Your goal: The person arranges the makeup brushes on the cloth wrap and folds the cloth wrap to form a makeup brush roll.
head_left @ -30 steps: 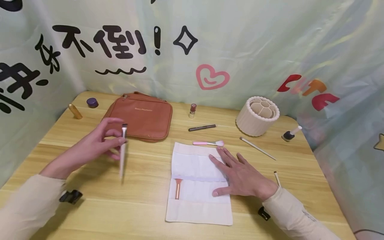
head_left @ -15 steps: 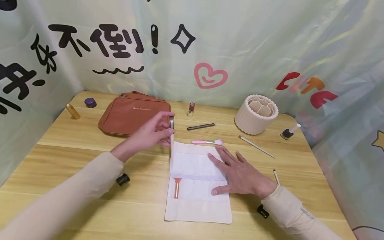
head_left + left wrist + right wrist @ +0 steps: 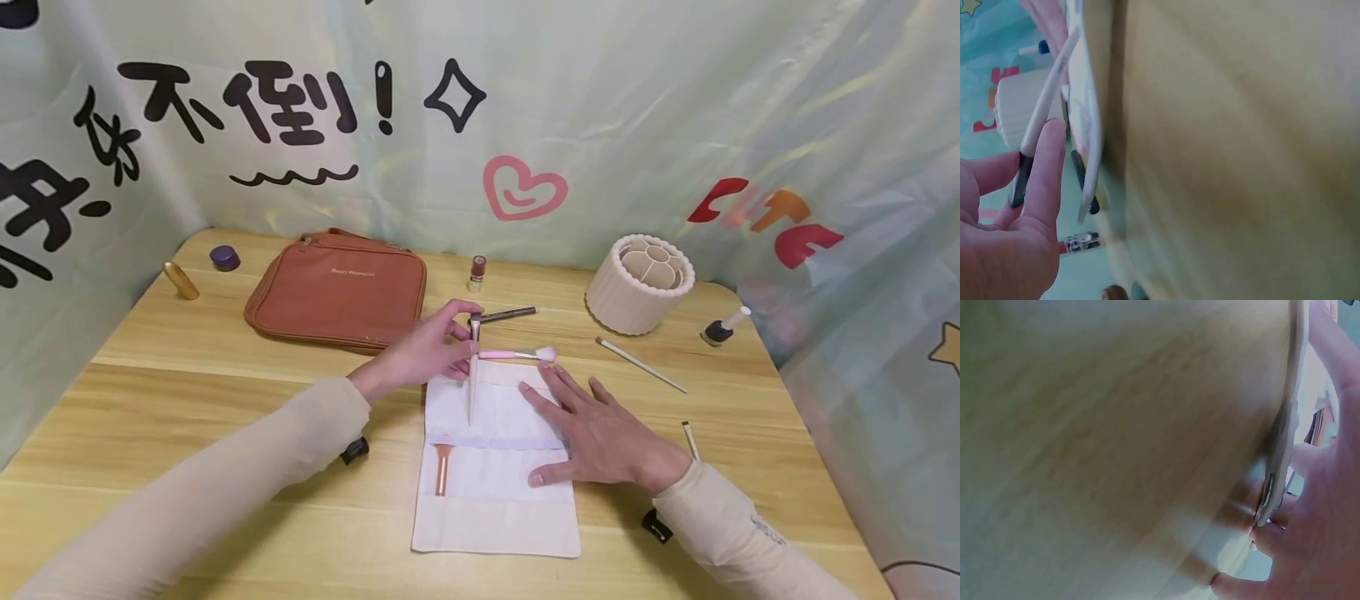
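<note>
My left hand pinches a pale-handled makeup brush near its dark bristle end, with the handle pointing down over the upper half of the white cloth brush roll. In the left wrist view the brush sits between thumb and fingers. My right hand lies with spread fingers on the roll's right edge. A copper-coloured brush is tucked in the roll's left pocket. Just beyond the roll's top edge lies a pink-handled brush, partly behind my left fingers.
A brown zip case lies back left, near a purple jar and a gold tube. Behind the roll are a lipstick and a dark pen. On the right stand a cream holder and nail polish, with slim brushes.
My left hand has carried the makeup brush rightward from beside the brown case to above the roll. The right hand has stayed on the roll.
</note>
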`<state>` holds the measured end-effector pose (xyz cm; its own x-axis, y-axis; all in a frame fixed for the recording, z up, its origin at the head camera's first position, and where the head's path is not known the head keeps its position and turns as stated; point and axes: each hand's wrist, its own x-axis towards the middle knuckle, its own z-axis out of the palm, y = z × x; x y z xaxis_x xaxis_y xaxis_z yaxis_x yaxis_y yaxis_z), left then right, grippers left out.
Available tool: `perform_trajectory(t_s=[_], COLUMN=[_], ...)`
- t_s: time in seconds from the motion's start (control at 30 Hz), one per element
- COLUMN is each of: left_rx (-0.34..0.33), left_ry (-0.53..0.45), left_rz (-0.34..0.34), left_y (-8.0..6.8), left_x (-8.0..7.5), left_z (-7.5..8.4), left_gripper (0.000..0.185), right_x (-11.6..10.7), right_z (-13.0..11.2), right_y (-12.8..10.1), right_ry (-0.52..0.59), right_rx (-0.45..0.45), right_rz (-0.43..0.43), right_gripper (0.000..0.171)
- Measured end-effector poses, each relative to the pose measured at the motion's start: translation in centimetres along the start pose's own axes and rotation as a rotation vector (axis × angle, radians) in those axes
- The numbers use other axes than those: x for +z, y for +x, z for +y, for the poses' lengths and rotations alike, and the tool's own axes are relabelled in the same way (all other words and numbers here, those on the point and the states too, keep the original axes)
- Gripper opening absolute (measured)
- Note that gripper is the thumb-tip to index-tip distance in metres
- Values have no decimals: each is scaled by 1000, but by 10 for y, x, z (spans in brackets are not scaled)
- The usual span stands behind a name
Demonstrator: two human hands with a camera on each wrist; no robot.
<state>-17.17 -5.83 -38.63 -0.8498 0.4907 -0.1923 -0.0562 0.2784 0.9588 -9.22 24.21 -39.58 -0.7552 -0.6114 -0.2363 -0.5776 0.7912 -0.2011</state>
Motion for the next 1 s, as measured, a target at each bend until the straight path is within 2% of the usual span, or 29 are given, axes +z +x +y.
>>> perform_trajectory(t_s=[0.2,0.4,0.47,0.6,0.8,0.93,1.0], left_rx=[-82,-102,-97,-90,-58,-36,-18], left_ry=[24,206,256,283,329,364,388], left_rz=[-93,-125,-136,-176,-238,-257,-246], left_y=[-9,-19,-21,-26,-30,-31,-32], left_x=[5,10,11,15,19,18,17], left_z=[-6,-8,-8,-9,-11,-13,-13], left_gripper=[57,48,46,40,20,13,16], right_x=[0,0,0,0,0,1,1], right_z=[0,0,0,0,0,0,0], right_y=[0,0,1,0,0,1,1], right_ry=[0,-9,-10,-4,-12,-19,-20], right_rx=[6,26,30,23,6,5,10], right_rz=[-1,-15,-19,-15,1,3,-2], right_gripper=[118,118,118,118,117,117,117])
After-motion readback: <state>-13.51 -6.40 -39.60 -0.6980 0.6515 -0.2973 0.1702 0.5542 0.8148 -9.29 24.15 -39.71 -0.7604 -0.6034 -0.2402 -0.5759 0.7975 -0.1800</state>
